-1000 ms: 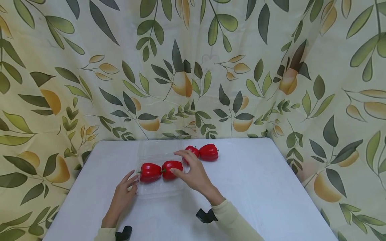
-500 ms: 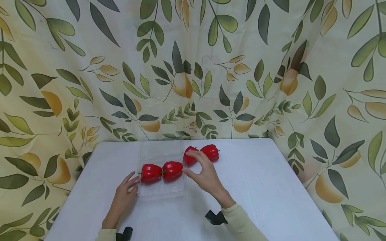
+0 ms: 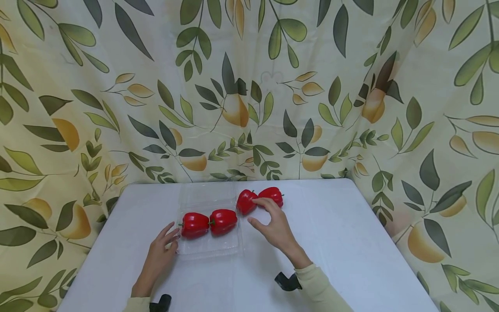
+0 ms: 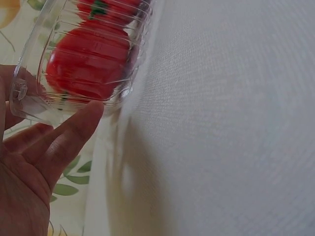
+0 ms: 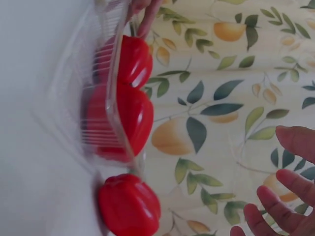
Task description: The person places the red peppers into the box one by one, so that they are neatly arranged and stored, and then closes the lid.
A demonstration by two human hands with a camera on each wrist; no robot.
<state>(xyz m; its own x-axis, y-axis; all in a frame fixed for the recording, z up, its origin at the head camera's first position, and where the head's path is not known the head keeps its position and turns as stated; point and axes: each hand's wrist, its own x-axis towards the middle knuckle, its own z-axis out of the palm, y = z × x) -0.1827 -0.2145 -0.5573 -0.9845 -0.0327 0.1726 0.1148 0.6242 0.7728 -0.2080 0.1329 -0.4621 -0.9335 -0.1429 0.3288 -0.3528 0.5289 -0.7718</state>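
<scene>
- Left hand, one, at the left end of the container: fingers extended and a little apart, one fingertip touching the clear wall low at a corner, others lying against the end; no pepper held.
- Right hand, one, over the table just right of the container: fingers spread well apart, thumb standing off from the forefinger, nothing between them. From the head view the forefinger overlaps the nearer loose pepper; the right wrist view shows a gap.
- Clear plastic container, one, ribbed sides, resting on the table left of centre; a see-through section extends behind the peppers.
- Left boxed pepper, red, on its side within the container, green stem toward the left hand.
- Right boxed pepper, red, beside it in the same row, stem toward its neighbour.
- Nearer loose pepper, red, on the table just outside the container's right edge.
- Farther loose pepper, red, right beside that one, stem pointing right.
- Table, white-topped.
- Curtain, pale, leaf-and-fruit print, behind the table.
</scene>
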